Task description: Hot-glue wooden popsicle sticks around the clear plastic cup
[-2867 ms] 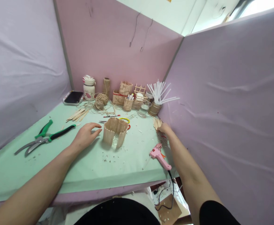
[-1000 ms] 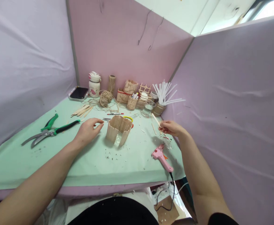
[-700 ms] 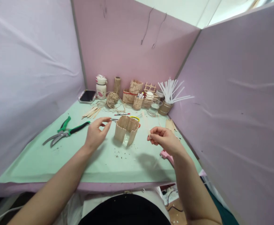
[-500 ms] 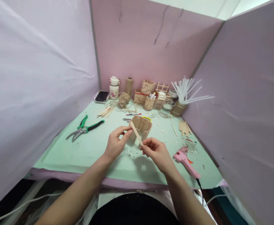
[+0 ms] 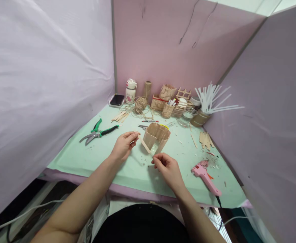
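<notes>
My left hand (image 5: 124, 145) pinches the upper end of a flat wooden craft stick (image 5: 144, 144), which slants down to the right. At the stick's lower end, my right hand (image 5: 166, 165) has thumb and forefinger pressed together. A thin pale strand or sliver shows between these fingertips and the stick; what they hold is too small to make out. Just behind the stick stands a cup-like holder of upright craft sticks (image 5: 157, 132), with a gap at its near side where something clear shows.
Pruning shears (image 5: 97, 132) lie open at left. A pink glue gun (image 5: 205, 177) with a cord lies at right, near spare craft sticks (image 5: 206, 140). Behind are twine (image 5: 140, 105), a bottle (image 5: 131, 92), a phone (image 5: 117, 100), a glass bowl (image 5: 187, 116) and glue sticks (image 5: 211, 99).
The stick has turned more edge-on, and both hands are slightly lower relative to the holder. My right fingertips have drawn a little away from the stick's lower end. The view has shifted.
</notes>
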A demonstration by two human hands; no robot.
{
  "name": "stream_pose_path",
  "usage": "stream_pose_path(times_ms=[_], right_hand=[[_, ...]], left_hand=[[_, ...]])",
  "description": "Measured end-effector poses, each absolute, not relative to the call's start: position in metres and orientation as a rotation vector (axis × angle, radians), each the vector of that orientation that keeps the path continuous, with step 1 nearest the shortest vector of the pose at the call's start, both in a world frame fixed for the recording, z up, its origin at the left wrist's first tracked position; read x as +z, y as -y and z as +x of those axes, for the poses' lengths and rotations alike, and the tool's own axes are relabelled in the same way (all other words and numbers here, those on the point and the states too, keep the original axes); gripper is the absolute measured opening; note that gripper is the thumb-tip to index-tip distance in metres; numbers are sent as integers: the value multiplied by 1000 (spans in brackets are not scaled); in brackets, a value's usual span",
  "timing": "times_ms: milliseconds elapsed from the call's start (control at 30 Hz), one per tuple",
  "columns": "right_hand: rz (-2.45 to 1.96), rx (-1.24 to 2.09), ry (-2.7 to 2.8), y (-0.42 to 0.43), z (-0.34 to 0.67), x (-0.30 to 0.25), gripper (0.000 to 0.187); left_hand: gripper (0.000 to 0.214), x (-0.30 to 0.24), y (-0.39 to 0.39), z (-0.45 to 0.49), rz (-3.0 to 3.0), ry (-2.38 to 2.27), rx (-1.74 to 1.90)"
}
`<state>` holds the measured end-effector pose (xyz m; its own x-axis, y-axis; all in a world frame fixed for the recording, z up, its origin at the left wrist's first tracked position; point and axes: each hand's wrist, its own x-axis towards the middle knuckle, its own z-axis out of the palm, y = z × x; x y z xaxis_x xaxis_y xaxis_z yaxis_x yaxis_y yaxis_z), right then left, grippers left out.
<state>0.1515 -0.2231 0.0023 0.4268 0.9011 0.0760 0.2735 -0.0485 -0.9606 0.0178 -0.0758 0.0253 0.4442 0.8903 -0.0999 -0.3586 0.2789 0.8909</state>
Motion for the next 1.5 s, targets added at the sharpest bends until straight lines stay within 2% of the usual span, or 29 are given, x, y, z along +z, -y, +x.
stream_pose_path(times_ms=[100, 233, 467, 567, 867, 1000, 1200, 1367, 1500], right_hand=[[-1544, 721, 1072, 221, 150, 3, 29], [-1530, 650, 1111, 219, 145, 5, 24], [-1593, -200, 1481, 223, 145, -5, 20], [-1560, -376, 1577, 224, 145, -10, 20], [-1706, -301, 1659, 273, 184, 12, 16], [-2198, -284, 1539, 313, 245, 22, 28], [-2707, -203, 1395, 343, 298, -5, 42], [-2697, -1, 1352, 334, 300, -20, 43], [-2644, 8, 1268, 331, 304, -23, 47]], left_hand=[[41, 24, 77, 18, 949, -671, 905], [42, 22, 82, 21, 989, -628, 833], [42, 21, 92, 22, 1000, -635, 866], [38, 18, 95, 20, 1017, -642, 878], [22, 9, 97, 10, 1234, -572, 1018], [17, 11, 100, 6, 1434, -503, 1110], [6, 5, 105, 4, 1839, -346, 1339], [7, -1, 113, -2, 1979, -333, 1371], [8, -8, 118, -8, 1975, -391, 1342]])
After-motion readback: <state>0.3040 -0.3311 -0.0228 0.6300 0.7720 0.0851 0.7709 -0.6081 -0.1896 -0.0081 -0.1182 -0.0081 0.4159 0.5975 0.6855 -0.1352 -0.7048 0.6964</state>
